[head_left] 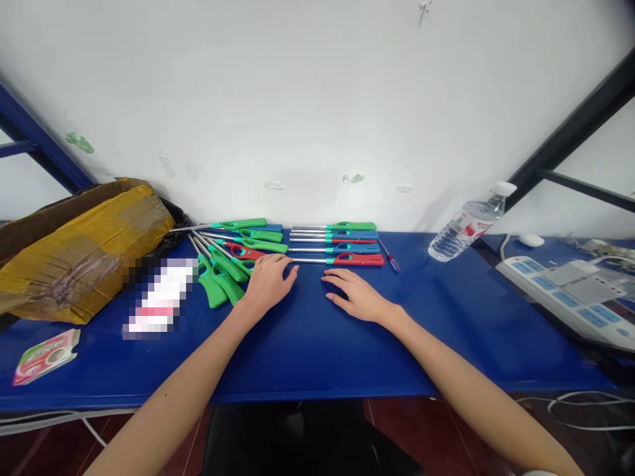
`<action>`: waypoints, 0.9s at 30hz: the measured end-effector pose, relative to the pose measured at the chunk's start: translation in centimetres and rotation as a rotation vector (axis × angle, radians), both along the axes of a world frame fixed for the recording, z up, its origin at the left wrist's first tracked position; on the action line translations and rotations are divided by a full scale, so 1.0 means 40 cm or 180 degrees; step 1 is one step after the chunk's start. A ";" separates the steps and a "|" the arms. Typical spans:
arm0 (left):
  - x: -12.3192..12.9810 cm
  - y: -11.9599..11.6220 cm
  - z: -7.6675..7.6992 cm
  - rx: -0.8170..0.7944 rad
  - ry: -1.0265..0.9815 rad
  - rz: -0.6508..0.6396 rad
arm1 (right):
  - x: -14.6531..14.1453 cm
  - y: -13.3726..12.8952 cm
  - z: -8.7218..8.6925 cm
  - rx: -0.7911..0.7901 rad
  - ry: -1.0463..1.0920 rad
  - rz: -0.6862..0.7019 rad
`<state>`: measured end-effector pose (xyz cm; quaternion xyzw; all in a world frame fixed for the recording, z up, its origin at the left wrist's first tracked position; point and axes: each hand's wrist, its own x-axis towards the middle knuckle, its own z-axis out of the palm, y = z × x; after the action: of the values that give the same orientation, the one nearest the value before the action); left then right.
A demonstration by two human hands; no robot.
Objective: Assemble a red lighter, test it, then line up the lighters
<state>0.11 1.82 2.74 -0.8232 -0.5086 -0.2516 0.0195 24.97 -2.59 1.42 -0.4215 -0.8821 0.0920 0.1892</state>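
Our bare arms [178, 396] reach over a shiny blue table [317, 363]. Our left hand [268, 284] and right hand [358, 297] lie flat and open, holding nothing, just by long green, blue and red plastic lighters [358, 259] with thin metal tips. They look light and stiff, best held by the fat handles.

Small workroom, not a home: blue-topped workbench [317, 357], scuffed white wall [317, 112], black metal frame [570, 125], power strip [555, 291] at right, taped cardboard parcel [84, 251] at left, rows of utility lighters [337, 244].
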 end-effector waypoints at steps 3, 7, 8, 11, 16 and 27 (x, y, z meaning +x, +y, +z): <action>0.000 -0.001 -0.001 -0.0034 -0.0003 0.0001 | -0.001 -0.002 -0.006 0.0014 -0.0002 0.0027; 0.000 -0.002 -0.001 -0.0018 -0.0011 -0.0010 | 0.003 0.001 -0.005 0.0122 0.0031 0.0059; -0.001 -0.002 0.000 -0.0005 -0.0023 -0.0009 | 0.010 0.007 -0.003 0.0230 0.0052 -0.0005; -0.002 -0.001 0.002 0.0005 -0.0059 -0.0004 | 0.052 0.039 0.007 0.0739 0.0205 -0.0627; 0.001 -0.004 0.003 -0.0028 -0.0067 -0.0026 | 0.152 0.104 -0.009 0.1068 0.0150 -0.1961; 0.006 -0.012 0.005 -0.0019 -0.0072 0.0005 | 0.186 0.135 -0.043 0.0550 -0.0254 -0.2181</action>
<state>0.36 1.32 2.94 -0.8200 -0.5102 -0.2593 0.0116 32.39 2.81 -0.31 -0.6786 -0.7007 -0.0682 0.2094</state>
